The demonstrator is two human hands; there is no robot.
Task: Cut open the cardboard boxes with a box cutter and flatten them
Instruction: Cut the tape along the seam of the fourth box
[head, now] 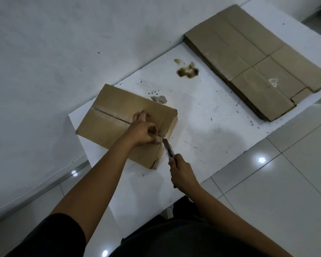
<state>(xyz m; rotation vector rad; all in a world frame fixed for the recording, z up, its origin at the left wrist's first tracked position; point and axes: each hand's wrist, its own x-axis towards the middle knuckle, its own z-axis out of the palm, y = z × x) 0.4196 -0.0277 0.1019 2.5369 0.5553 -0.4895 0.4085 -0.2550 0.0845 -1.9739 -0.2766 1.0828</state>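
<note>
Landmark: closed cardboard box [119,119], lying on the left part of a white table [202,115], against a white wall [54,43].

Seam along the box top slit open at its left portion; right portion covered by the left hand [144,131], so state of the seam there not discernible. Near right corner of the box partly hidden behind the same hand.

Left hand resting on the box top near its right edge, fingers curled and pressing down on the cardboard; whether anything is pinched between them cannot be told.

Just right of the box's right edge: box cutter [168,148], blade tip touching the box at the seam end. Handle mostly concealed inside the right hand [181,173], closed firmly around it.

Behind and right of the box: grey scrap [159,99], then brown stain [187,71] on the table.

Far right of the box, well apart: stack of flattened boxes [258,62], upper corner cut off by the frame edge.
</note>
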